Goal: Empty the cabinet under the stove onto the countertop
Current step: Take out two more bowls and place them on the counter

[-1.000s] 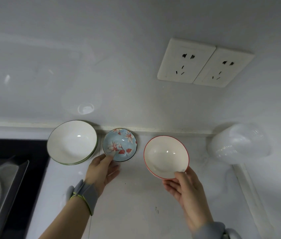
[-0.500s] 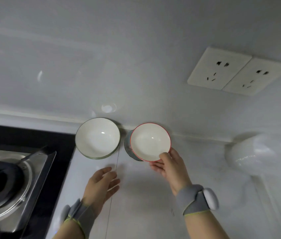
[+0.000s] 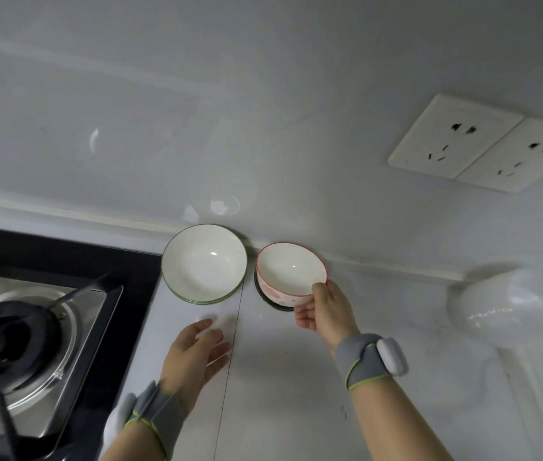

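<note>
1. Change since one second ago: the red-rimmed bowl (image 3: pixel 288 272), then held to the right of the small dish (image 3: pixel 275 306), is now over that dish, of which only a dark crescent of rim shows beneath it.
2. The left-hand grip (image 3: pixel 196 352), then touching the dish, now hovers spread and empty above the worktop (image 3: pixel 280 394), in front of the green-rimmed bowls (image 3: pixel 204 262).
3. The right-hand grip (image 3: pixel 325 309) pinches the bowl's near rim, thumb over the edge, fingers curled under the wall.
4. The bowl is white inside, with a thin red rim and pale red speckling on its outer wall. Whether it rests fully on the dish cannot be told.
5. Position: at the back of the worktop, close to the wall, just beside the stacked green-rimmed bowls, which stand between it and the stove (image 3: pixel 30 327).
</note>
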